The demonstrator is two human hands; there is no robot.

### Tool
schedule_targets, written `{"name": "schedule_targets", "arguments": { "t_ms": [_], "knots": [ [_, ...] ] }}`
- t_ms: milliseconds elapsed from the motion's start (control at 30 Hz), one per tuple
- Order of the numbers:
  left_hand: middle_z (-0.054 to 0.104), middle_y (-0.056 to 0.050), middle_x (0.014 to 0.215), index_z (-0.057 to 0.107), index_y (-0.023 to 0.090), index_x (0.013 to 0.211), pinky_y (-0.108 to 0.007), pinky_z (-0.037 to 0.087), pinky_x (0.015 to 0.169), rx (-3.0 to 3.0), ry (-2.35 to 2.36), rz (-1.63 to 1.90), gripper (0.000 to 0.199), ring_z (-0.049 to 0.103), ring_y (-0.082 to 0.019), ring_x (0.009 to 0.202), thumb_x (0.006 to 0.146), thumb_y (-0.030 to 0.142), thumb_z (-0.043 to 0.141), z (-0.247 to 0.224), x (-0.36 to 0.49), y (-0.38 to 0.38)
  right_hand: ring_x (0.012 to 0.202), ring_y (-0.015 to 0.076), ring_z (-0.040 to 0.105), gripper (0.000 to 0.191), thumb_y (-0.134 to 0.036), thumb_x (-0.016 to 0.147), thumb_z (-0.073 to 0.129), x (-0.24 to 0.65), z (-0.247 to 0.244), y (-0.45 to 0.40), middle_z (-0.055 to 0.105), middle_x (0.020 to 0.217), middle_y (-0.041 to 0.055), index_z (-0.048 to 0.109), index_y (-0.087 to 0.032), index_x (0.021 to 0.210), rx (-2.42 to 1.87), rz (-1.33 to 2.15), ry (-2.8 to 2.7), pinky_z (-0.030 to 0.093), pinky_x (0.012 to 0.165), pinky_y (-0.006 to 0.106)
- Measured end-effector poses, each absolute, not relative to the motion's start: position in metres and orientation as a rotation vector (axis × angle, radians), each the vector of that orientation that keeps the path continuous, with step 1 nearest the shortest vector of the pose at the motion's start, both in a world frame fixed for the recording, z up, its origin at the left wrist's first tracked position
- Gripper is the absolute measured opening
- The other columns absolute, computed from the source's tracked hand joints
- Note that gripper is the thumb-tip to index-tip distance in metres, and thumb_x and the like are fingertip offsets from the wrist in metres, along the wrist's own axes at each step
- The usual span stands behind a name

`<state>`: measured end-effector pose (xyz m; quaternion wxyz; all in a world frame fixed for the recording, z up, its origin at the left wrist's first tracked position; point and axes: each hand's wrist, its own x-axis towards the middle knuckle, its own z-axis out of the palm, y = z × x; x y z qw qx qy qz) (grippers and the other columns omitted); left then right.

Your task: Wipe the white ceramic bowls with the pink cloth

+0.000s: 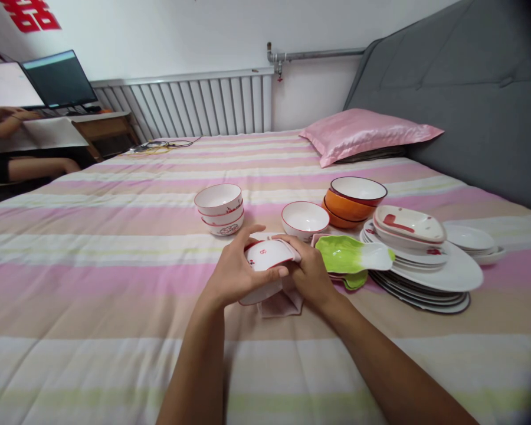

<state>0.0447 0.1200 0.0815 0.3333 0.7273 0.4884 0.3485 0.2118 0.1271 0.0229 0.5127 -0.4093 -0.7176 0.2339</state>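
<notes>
My left hand (231, 270) grips a white bowl (264, 254) with a red rim and small red marks, its thumb lying across the near side. The bowl is tilted above the bed. A pale pink cloth (282, 305) is bunched in my right hand (308, 268), held against the bowl's right side and hanging below it. Part of the bowl and cloth is hidden by my fingers. Just beyond my hands sits a single red-rimmed white bowl (305, 217). Further left, several similar bowls form a stack (220, 211).
On the right are stacked orange bowls (351, 203), green leaf-shaped dishes (349, 255), a pile of plates (462, 274) topped by squarish dishes (409, 224), and small white dishes (471, 238). A pink pillow (367, 134) lies behind. At far left, a person's arm (2, 123) rests by monitors (59, 79).
</notes>
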Motion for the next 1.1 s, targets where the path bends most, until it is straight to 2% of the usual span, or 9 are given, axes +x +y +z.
{"name": "schedule_targets", "arguments": {
  "t_ms": [400, 833, 1100],
  "knots": [
    [0.061, -0.009, 0.1, 0.048, 0.019, 0.124, -0.032, 0.046, 0.071, 1.64, 1.197, 0.985, 0.08, 0.058, -0.022, 0.085, 0.055, 0.044, 0.08, 0.0805, 0.0444, 0.1228, 0.1, 0.0189, 0.063, 0.041, -0.008, 0.075, 0.047, 0.2136, 0.023, 0.1306, 0.068, 0.11, 0.0023, 0.062, -0.023, 0.11, -0.958, 0.636, -1.61, 0.047, 0.088, 0.031],
    [0.061, -0.009, 0.104, 0.049, 0.018, 0.121, -0.029, 0.047, 0.07, 1.422, 1.124, 1.086, 0.079, 0.061, -0.024, 0.09, 0.055, 0.046, 0.08, 0.0837, 0.0483, 0.1205, 0.1, 0.0185, 0.062, 0.035, -0.011, 0.081, 0.046, 0.2149, 0.0206, 0.1347, 0.068, 0.108, 0.0021, 0.063, -0.023, 0.108, -0.914, 0.651, -1.557, 0.046, 0.088, 0.032],
    [0.063, -0.012, 0.106, 0.054, 0.017, 0.115, -0.031, 0.048, 0.07, 1.293, 1.127, 1.206, 0.077, 0.061, -0.027, 0.093, 0.05, 0.048, 0.081, 0.0868, 0.0537, 0.1195, 0.092, 0.0202, 0.063, 0.021, -0.026, 0.087, 0.05, 0.2143, 0.0182, 0.1361, 0.069, 0.097, 0.0023, 0.066, -0.022, 0.1, -0.96, 0.713, -1.474, 0.048, 0.083, 0.033]
  ]
}}
